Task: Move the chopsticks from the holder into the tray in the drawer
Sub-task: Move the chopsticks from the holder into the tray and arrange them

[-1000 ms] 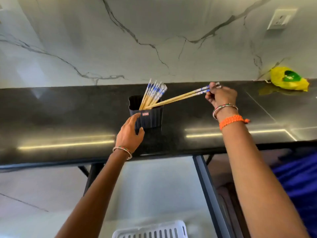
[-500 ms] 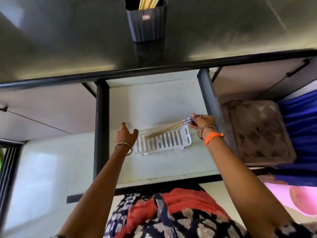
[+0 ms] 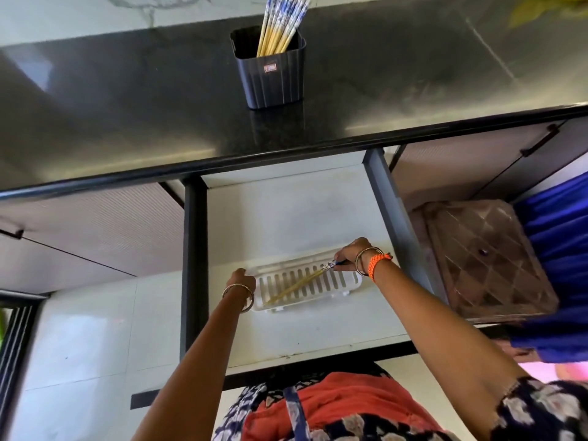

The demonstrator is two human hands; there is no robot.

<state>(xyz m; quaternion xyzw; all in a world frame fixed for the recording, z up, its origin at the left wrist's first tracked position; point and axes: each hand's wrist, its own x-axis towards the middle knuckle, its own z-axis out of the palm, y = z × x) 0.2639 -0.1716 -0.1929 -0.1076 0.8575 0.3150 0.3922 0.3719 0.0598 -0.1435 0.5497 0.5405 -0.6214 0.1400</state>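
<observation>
A dark ribbed holder (image 3: 271, 73) stands on the black counter with several blue-and-white topped chopsticks (image 3: 281, 25) upright in it. Below, in the open white drawer (image 3: 302, 218), lies a white slotted tray (image 3: 346, 283). My right hand (image 3: 353, 253) grips the blue ends of a pair of chopsticks (image 3: 297, 286), which slant down-left across the tray with their tips at its lower left. My left hand (image 3: 243, 280) is closed on the tray's left end.
The black counter edge (image 3: 286, 154) overhangs the drawer. Dark drawer side rails (image 3: 192, 265) run left and right. A brown patterned box (image 3: 486, 259) sits to the right, with blue cloth (image 3: 560, 237) beyond it. Closed cabinet fronts lie left.
My right hand carried a pair of chopsticks from the holder down into the drawer and lowered them onto the tray. My left hand left the holder and took the tray's left end.
</observation>
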